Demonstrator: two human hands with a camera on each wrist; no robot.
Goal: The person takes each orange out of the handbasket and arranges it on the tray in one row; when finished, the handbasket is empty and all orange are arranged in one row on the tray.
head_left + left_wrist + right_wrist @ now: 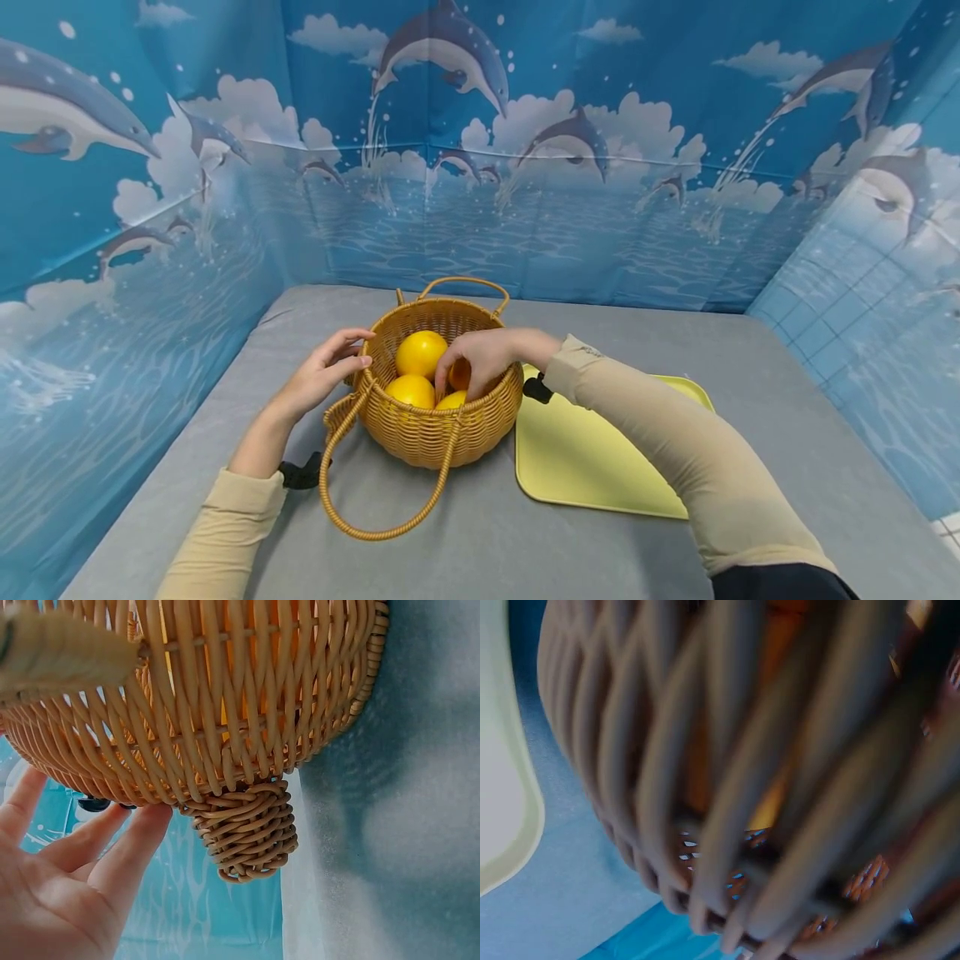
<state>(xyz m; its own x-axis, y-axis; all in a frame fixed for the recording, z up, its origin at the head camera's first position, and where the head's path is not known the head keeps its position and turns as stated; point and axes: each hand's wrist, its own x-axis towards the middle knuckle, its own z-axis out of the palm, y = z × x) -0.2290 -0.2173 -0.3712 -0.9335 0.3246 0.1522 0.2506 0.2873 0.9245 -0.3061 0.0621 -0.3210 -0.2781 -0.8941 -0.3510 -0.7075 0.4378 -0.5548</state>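
A round wicker basket (pixel 420 437) stands on the grey table, holding several smooth yellow round fruits (pixel 422 353) and a darker orange fruit (pixel 459 375). My right hand (pixel 483 357) reaches in over the right rim, thumb and fingers curled down around the orange fruit; the fingertips are partly hidden among the fruits. At the basket's left side is my left hand (pixel 324 375), its fingertips touching the rim. The left wrist view shows the fingers of this left hand (pixel 75 877) extended against the weave.
A yellow tray (pixel 600 467) lies right of the basket, partly under my right forearm. One basket handle (pixel 382 535) hangs toward me; the other handle (pixel 465 280) stands up at the back. Dolphin-print curtains (pixel 480 225) enclose the table's back and sides.
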